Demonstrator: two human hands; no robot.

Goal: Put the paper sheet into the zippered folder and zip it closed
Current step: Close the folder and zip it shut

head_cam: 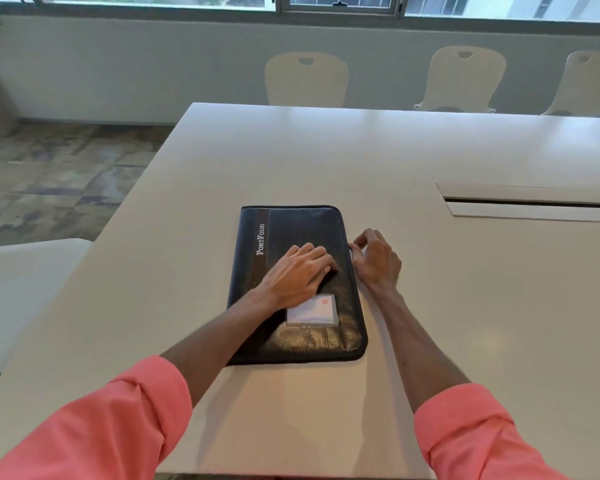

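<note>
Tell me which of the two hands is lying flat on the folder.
The left hand: it lies palm down on the cover of the dark folder. The right hand is off the cover, fingers pinched at the folder's right edge.

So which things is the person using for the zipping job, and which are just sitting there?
Part of the job:
- dark folder, lying shut on the table
- left hand, flat on its cover
- right hand, pinching at its right edge

Just there:
- chairs behind the table
- slot in the tabletop

The paper sheet isn't visible.
</note>
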